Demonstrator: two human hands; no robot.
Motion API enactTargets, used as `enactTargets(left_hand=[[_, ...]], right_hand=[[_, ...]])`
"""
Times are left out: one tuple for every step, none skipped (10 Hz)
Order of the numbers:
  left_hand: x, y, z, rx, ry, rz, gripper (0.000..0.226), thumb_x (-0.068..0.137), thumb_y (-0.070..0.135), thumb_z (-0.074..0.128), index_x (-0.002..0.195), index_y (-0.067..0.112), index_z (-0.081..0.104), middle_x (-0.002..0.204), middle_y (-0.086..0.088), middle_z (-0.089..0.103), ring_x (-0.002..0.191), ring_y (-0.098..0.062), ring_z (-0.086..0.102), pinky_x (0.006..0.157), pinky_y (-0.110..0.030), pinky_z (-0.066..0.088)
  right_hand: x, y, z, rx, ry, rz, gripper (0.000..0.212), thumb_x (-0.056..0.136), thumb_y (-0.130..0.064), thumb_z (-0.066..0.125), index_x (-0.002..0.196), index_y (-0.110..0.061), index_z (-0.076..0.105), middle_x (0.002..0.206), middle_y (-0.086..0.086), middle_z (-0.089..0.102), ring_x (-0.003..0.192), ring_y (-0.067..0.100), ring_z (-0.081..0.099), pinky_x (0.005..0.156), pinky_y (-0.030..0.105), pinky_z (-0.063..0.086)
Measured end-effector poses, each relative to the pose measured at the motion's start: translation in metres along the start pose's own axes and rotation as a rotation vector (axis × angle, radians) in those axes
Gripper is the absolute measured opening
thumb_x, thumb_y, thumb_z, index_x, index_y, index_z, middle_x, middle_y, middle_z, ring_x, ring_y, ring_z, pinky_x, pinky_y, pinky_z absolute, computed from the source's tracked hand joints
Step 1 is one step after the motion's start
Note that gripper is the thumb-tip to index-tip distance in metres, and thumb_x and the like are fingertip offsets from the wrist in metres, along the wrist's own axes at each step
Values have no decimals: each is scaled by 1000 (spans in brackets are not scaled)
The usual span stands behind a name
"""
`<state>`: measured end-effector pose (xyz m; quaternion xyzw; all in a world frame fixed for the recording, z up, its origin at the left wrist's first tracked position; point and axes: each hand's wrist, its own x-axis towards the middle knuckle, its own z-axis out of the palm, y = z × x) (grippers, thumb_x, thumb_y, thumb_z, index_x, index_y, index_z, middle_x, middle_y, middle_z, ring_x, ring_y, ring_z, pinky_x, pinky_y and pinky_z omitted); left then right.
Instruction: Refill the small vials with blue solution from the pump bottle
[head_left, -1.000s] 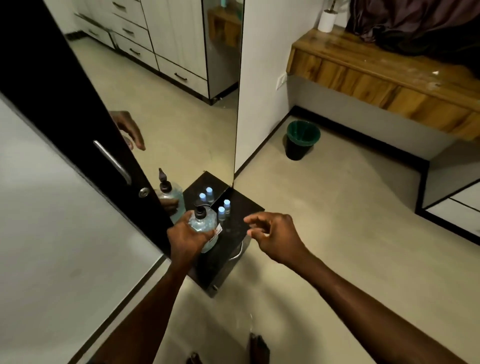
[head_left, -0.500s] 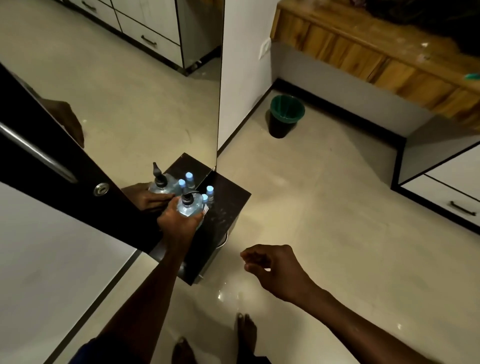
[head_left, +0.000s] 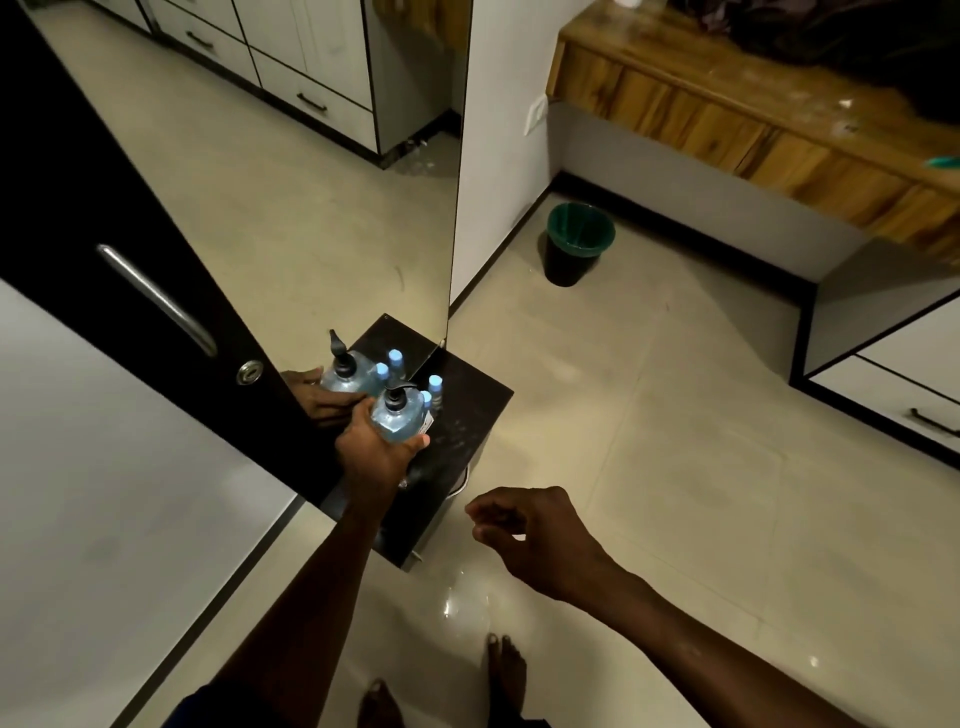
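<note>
Gripping the pump bottle (head_left: 397, 415) in the left hand (head_left: 376, 449), fingers curled round its blue-filled body, over the dark stand (head_left: 470, 415). Just beside the bottle at 1 o'clock, two small vials (head_left: 435, 383), blue-capped and upright. Holding nothing in the right hand (head_left: 540, 540), fingers loosely curled, off the stand at 5 o'clock. At 11 o'clock a mirror (head_left: 311, 208) reflecting bottle and vials; well off at 1 o'clock, a green bin (head_left: 579, 241).

We log the pump bottle (head_left: 397, 418) as clear, glossy plastic with a black pump head. The stand (head_left: 470, 421) has a glossy black top with pale smudges. Door handle (head_left: 156, 299): silvery metal. Floor (head_left: 675, 493): smooth, shiny tile. Far-right counter (head_left: 701, 119): grained wood. Bin (head_left: 563, 265): plastic.
</note>
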<state>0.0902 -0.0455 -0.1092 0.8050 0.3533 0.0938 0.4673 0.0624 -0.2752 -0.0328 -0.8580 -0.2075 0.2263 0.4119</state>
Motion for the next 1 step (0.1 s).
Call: enactTargets(left_hand=[[-15,-1,-18,53,1,10,89,62,24,99,137,0,56,135,-19,66,126,-36,62,106,-38,44]], right_hand=[[-10,-5,-1,22,-18,-7,24,93,-13,77,115,-20,80,97,-23,75,93,-6,73,87,11,56]])
